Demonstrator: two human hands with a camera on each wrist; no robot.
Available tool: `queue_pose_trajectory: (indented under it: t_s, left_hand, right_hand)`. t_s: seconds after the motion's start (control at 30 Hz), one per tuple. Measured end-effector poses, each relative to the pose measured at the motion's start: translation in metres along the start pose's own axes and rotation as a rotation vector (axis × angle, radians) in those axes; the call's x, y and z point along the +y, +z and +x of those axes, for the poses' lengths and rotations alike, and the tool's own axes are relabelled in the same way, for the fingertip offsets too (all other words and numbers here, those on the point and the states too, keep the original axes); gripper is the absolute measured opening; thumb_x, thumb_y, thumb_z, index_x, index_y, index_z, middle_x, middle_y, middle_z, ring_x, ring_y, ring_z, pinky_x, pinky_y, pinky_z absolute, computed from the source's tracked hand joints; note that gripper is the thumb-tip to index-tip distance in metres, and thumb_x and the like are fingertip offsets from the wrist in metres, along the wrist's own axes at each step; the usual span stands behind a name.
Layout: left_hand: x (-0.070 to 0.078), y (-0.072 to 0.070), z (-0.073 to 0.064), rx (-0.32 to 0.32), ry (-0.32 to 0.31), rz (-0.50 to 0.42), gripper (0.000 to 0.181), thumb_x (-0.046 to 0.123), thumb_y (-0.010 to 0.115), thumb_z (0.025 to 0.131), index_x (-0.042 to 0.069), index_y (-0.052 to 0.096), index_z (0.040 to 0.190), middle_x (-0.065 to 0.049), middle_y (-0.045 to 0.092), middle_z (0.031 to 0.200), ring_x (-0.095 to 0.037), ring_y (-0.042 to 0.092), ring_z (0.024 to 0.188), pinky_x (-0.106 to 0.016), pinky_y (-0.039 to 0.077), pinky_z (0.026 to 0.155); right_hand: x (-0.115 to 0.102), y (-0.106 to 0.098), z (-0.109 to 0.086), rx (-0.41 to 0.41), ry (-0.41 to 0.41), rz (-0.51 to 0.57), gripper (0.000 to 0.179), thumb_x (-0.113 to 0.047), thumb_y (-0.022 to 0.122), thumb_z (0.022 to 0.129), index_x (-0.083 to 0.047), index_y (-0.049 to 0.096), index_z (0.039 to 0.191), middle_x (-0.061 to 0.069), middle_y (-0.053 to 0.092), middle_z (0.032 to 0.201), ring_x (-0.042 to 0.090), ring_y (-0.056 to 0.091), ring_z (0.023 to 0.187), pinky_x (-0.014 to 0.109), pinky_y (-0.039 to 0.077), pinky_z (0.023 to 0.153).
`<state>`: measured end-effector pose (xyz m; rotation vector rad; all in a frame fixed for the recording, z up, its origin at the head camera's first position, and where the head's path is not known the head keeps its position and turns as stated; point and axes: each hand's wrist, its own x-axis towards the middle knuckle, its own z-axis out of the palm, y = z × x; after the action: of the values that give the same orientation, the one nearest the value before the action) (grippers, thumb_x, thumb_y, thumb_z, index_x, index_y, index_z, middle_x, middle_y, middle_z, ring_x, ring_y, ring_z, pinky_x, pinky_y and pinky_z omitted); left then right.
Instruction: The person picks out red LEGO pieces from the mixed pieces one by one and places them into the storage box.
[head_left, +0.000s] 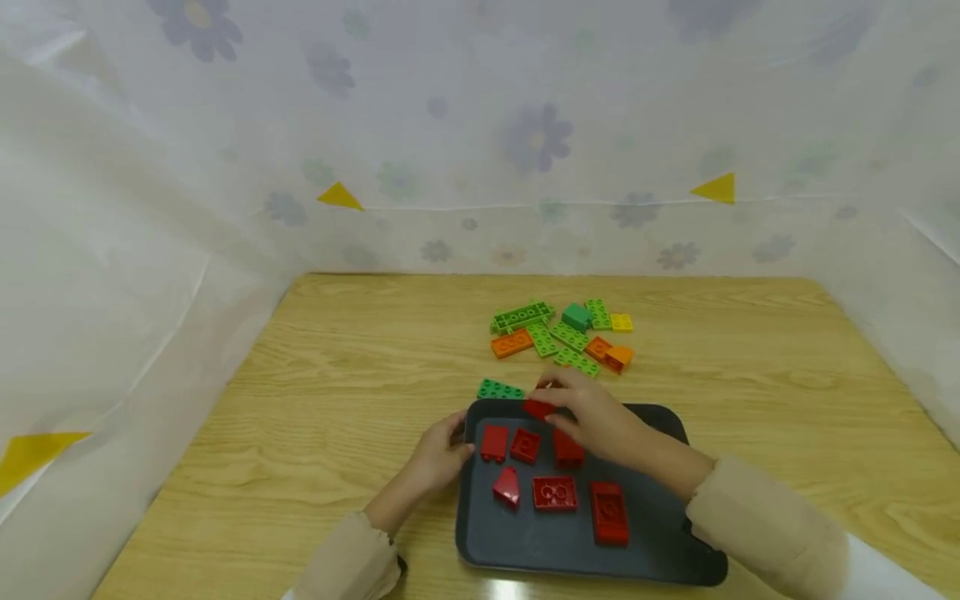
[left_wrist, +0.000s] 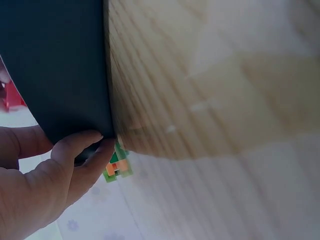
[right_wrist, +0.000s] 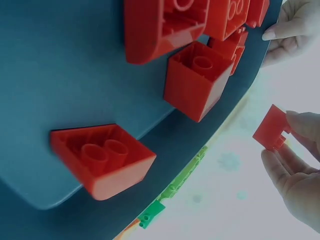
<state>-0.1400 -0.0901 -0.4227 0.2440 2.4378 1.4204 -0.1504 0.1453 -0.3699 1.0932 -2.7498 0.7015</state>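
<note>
My left hand grips the left rim of a dark tray. In the left wrist view its fingers curl round the edge of that tray. Above the tray's far rim, my right hand pinches a small red brick between thumb and fingers. Several other red bricks lie apart inside the tray, among them a slanted one, a flat rectangular one and a longer one. The right forearm covers part of the tray's right side.
Just beyond the tray's far rim lies a dark green brick. Farther back are loose bricks: a green long base, an orange brick, a yellow brick and several light green ones. A flowered sheet hangs behind the wooden table.
</note>
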Motion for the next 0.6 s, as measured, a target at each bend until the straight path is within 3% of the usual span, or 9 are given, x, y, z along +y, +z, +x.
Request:
queue_pose_trajectory:
  t_s: [0.37, 0.6]
  left_hand:
    - [0.002, -0.001, -0.001, 0.003, 0.010, 0.000, 0.048, -0.007, 0.051, 0.087, -0.009, 0.040, 0.134, -0.028, 0.050, 0.130, -0.041, 0.050, 0.120, -0.045, 0.047, 0.098]
    - [0.003, 0.000, -0.002, 0.001, 0.009, 0.007, 0.048, -0.007, 0.051, 0.088, -0.008, 0.041, 0.134, -0.028, 0.050, 0.130, -0.040, 0.050, 0.119, -0.045, 0.047, 0.098]
  right_hand:
    - [0.001, -0.008, -0.037, -0.021, 0.043, 0.019, 0.034, -0.001, 0.069, 0.078, -0.006, 0.067, 0.112, 0.012, 0.058, 0.110, 0.022, 0.058, 0.093, 0.025, 0.053, 0.068]
    - [0.009, -0.007, -0.064, 0.044, 0.030, 0.017, 0.033, -0.001, 0.072, 0.075, -0.007, 0.068, 0.107, 0.009, 0.060, 0.106, 0.021, 0.060, 0.088, 0.022, 0.053, 0.064]
